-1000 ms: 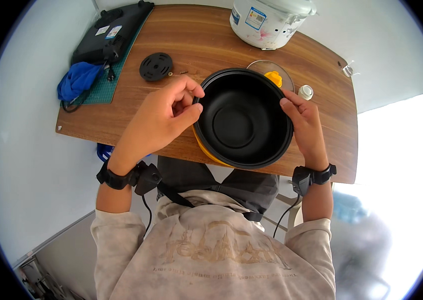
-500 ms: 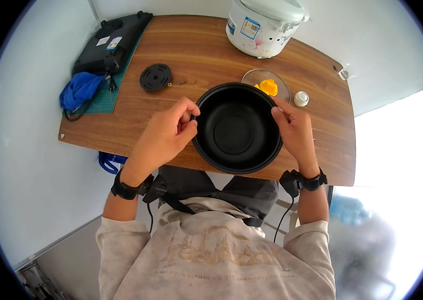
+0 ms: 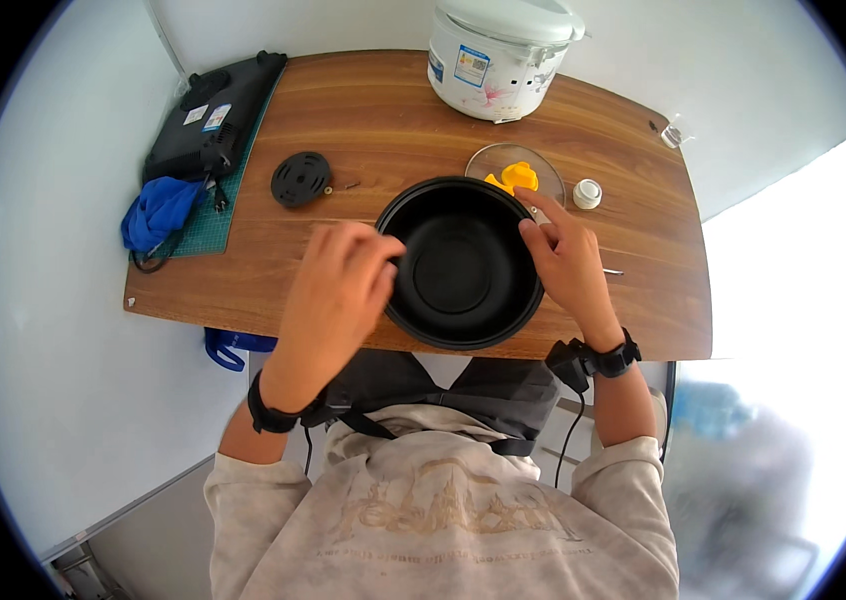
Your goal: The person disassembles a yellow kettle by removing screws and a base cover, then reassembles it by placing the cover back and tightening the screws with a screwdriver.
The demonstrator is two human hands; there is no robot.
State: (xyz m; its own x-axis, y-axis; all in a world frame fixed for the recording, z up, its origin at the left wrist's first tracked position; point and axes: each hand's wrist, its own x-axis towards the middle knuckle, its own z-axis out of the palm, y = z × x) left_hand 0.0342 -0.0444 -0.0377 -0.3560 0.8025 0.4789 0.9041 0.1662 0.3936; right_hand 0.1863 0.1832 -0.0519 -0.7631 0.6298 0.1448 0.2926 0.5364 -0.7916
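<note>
A black inner pot (image 3: 458, 275), round and with nothing visible inside it, is at the table's near edge in front of me. My right hand (image 3: 565, 255) grips its right rim, thumb on the inner side. At the left rim, my left hand (image 3: 343, 285) is bent, its fingertips overlapping the rim; motion blur hides whether they touch it or hold anything. Just beyond the pot lie a clear round lid (image 3: 491, 156) and yellow pieces (image 3: 520, 177) on it, partly hidden by the pot and right hand.
A white rice cooker (image 3: 493, 75) stands at the back. Left of the pot lies a black slotted disc (image 3: 301, 180) beside small metal parts. A black appliance (image 3: 205, 125) and blue cloth (image 3: 158, 212) rest on a green mat (image 3: 205, 232). A small white jar (image 3: 587, 194) sits at right.
My left hand has shifted from a pinch at the pot's left rim and now blurs above it. My right hand stays on the rim. The whole view has shifted slightly.
</note>
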